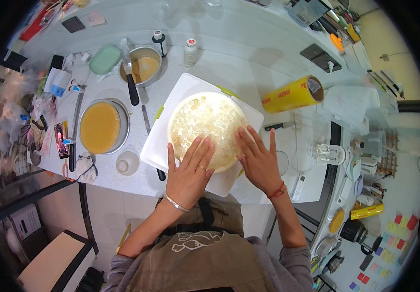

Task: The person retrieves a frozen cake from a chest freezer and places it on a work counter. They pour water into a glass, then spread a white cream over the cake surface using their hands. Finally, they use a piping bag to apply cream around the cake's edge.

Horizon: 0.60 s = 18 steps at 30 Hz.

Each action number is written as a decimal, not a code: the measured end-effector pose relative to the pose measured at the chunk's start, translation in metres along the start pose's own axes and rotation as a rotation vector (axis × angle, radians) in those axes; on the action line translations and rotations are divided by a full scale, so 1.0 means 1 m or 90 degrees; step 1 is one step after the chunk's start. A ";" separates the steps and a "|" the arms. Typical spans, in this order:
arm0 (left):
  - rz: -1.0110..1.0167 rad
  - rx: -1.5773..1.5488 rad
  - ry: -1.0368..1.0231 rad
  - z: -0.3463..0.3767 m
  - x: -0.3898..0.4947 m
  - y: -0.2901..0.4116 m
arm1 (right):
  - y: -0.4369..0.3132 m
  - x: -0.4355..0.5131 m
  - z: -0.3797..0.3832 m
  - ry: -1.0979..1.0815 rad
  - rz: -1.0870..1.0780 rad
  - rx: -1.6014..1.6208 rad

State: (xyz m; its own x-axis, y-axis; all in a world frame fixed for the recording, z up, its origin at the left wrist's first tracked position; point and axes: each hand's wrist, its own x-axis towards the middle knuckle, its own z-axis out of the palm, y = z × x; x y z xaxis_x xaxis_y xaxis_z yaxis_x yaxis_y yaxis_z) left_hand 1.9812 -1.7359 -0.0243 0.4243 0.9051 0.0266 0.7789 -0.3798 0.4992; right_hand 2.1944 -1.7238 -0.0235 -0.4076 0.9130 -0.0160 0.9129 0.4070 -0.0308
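Note:
A round cream-coloured cake lies on a square white plastic board, and clear bubble-textured film seems to cover its top. My left hand, with a ring and a silver bangle, rests palm down over the cake's near left side, fingers spread. On the near right edge, my right hand also lies flat, fingers apart, a red cord at the wrist. Neither hand grips anything. Green edges of something show from under the board. The cake's near rim is partly hidden behind my fingers.
Left of the board stand a round tin with a yellow sponge layer, a small clear cup and a metal pot with a spatula across it. To the right are a yellow film roll, a knife and a remote control.

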 end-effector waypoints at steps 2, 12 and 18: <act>-0.039 -0.019 0.017 -0.010 0.001 0.003 | 0.003 0.002 -0.006 0.023 0.004 0.013; -0.374 -0.313 0.476 -0.027 -0.087 -0.127 | 0.006 -0.036 0.000 0.276 0.146 0.221; -0.400 0.006 0.248 0.044 -0.122 -0.195 | 0.007 -0.104 0.031 0.375 0.461 0.378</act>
State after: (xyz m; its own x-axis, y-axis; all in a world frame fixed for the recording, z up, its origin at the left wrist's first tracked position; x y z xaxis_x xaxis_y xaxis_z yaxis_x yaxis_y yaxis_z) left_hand 1.7976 -1.7808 -0.1628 -0.2964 0.9540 0.0455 0.8257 0.2320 0.5142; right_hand 2.2425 -1.8169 -0.0533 0.4375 0.8640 0.2493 0.7109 -0.1625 -0.6842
